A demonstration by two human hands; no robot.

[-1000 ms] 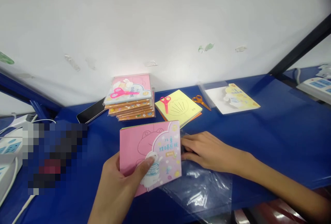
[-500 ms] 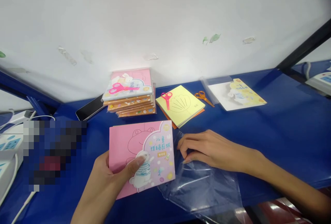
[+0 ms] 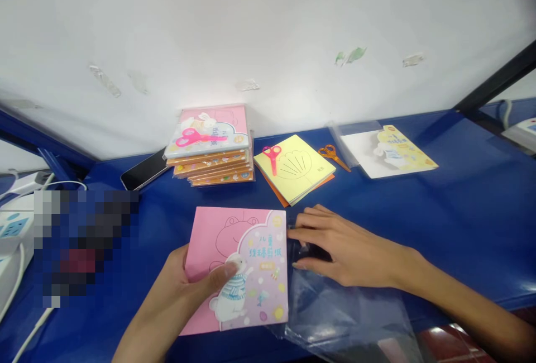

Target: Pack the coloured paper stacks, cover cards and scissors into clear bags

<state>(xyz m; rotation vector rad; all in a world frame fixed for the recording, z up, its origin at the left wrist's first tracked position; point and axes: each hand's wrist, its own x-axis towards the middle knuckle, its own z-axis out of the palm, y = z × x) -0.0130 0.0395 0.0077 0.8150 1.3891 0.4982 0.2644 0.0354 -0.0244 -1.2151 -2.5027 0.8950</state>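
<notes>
One white wall [image 3: 293, 22] is cut off above; a pixelated patch masks part of the blue table [image 3: 444, 218] at left. One clear bag [image 3: 347, 318] runs out below, its outline faint. The right hand [image 3: 345, 248] is at its mouth, thumb and fingers spread; whether the tips lie inside is unclear. The left hand [image 3: 184, 287] grips one pink pack [image 3: 268, 296] beside the bag, fingers hidden behind. One stack [image 3: 218, 170] has layers too tight to count. Yellow sheets [image 3: 307, 178] cover orange; one card [image 3: 389, 153], one phone [image 3: 146, 170], three scissors: two pink [image 3: 274, 166], one orange [image 3: 335, 155].
</notes>
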